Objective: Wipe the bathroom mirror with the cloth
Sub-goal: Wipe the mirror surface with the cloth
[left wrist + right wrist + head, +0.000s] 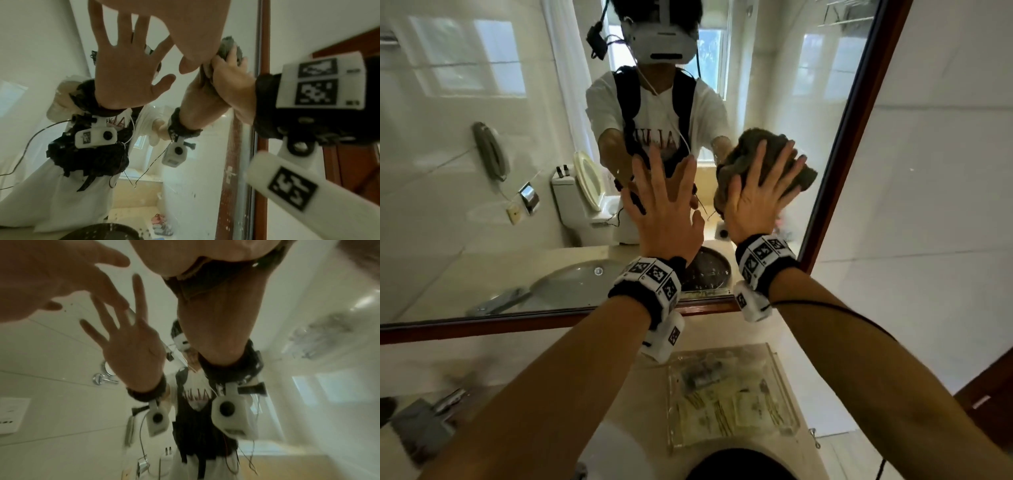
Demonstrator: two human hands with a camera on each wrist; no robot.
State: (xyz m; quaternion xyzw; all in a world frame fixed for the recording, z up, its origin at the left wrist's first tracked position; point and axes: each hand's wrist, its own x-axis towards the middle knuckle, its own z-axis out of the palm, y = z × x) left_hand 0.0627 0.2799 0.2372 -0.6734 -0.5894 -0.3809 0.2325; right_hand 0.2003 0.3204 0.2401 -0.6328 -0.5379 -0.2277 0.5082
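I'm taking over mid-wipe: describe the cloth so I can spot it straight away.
Start at the big wood-framed mirror above the counter and look along its right edge. There the right hand presses a bunched grey-brown cloth flat against the glass. The left hand beside it is bare and spread; the cloth is the only dark, fuzzy lump there.
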